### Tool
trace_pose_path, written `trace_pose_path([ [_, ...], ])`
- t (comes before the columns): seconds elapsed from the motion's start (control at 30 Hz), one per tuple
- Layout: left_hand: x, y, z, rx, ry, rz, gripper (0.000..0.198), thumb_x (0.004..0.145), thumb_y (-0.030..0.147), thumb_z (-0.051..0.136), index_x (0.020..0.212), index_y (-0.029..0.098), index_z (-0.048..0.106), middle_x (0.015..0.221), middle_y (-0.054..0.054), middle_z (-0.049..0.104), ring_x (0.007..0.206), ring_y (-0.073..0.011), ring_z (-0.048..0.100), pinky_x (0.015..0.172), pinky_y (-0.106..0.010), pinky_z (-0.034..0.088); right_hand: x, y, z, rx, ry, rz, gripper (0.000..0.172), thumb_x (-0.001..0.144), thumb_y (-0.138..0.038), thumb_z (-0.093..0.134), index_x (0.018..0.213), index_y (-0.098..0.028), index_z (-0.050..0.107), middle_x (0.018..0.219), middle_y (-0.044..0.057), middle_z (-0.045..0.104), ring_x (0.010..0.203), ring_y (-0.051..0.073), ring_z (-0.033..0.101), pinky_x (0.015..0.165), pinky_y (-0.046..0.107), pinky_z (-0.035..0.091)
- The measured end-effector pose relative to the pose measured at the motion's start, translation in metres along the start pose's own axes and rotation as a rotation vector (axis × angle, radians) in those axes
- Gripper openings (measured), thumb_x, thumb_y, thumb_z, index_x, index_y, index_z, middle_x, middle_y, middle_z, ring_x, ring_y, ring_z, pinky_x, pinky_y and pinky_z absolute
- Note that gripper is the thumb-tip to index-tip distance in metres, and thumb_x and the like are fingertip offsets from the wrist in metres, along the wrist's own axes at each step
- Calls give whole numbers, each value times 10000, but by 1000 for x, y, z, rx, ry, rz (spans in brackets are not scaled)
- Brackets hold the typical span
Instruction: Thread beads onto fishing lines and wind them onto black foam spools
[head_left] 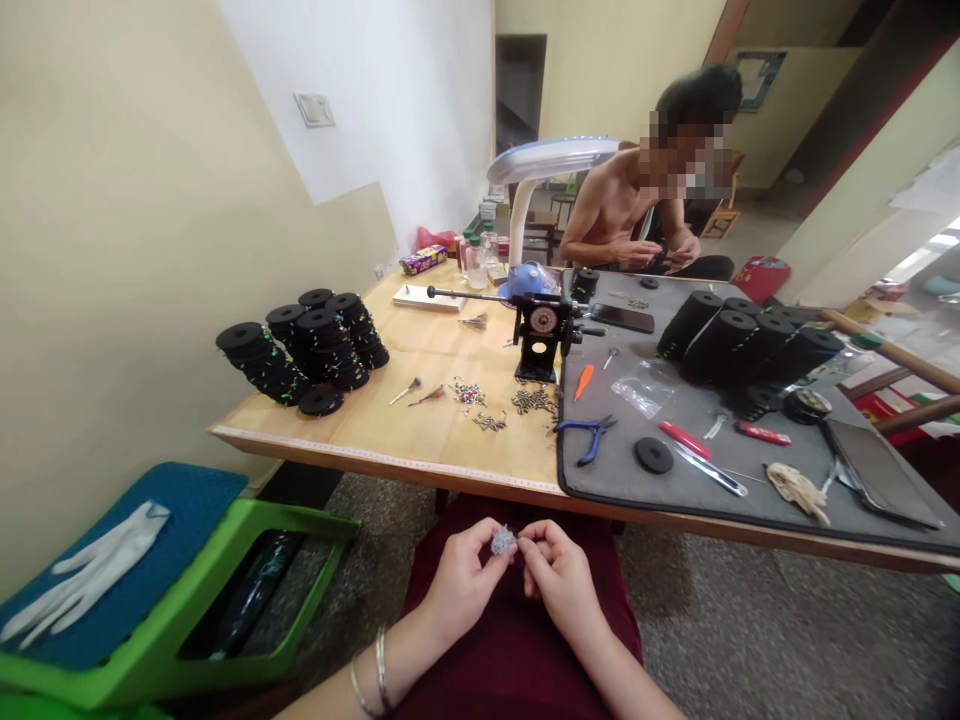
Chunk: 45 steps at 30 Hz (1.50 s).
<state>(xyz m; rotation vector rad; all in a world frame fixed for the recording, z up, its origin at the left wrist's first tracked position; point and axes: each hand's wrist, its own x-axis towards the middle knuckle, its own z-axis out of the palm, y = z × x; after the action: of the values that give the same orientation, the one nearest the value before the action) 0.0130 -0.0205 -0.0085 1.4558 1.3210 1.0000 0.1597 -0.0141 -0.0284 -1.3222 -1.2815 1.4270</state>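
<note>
Both my hands are over my lap, below the table's front edge. My left hand (pixel 461 580) and my right hand (pixel 559 575) pinch a small silvery tangled clump (pixel 502 541) between their fingertips. The fingers of both hands are curled closed around it. Bangles ring my left wrist. My lap is covered by dark red cloth (pixel 517 650).
On the wooden table (pixel 420 400) are stacks of black spools (pixel 307 350), a black winding device (pixel 541 335), a lamp (pixel 551 160), blue pliers (pixel 589 435) and tools on a grey mat (pixel 675 480). Another person (pixel 660 200) sits at the far side. A green stool (pixel 187 590) with a white glove stands left.
</note>
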Motion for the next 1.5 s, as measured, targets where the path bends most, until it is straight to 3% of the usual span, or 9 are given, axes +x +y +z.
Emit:
trace_pose_path([
  [0.53,2,-7,4,50,-15,-15,212,820,300,571,663,158,558,605,18,541,591,-121,472,564,-209,367,6,1,2,224,-22,170,310,724,-464,633,714,-186,496,309,-108,441,266,35,270,325,154,169],
  [0.83,2,-5,8,-2,-84,-67,180,787,272,586,649,163,549,608,10,565,599,-131,505,595,-225,394,10,5,1,539,-9,240,252,713,-390,633,715,-201,468,283,-153,322,259,26,155,311,164,90],
  [1.1,3,0,5,-189,-126,-138,201,810,319,562,679,169,531,604,9,548,591,-133,512,595,-234,413,9,2,-2,340,65,111,333,771,-500,591,755,-200,447,343,-145,332,311,39,197,357,168,135],
  [1.23,5,-2,6,-206,-93,-136,185,796,304,567,677,173,514,589,32,500,568,-121,470,569,-229,394,7,1,0,259,59,69,334,801,-517,548,769,-206,431,358,-143,330,317,50,225,366,176,145],
  [1.5,10,-1,3,-148,-56,-174,227,743,352,630,657,148,580,616,-2,576,598,-138,501,614,-251,403,6,1,-1,181,-98,52,302,813,-489,536,765,-208,434,443,-107,425,378,68,299,404,185,208],
])
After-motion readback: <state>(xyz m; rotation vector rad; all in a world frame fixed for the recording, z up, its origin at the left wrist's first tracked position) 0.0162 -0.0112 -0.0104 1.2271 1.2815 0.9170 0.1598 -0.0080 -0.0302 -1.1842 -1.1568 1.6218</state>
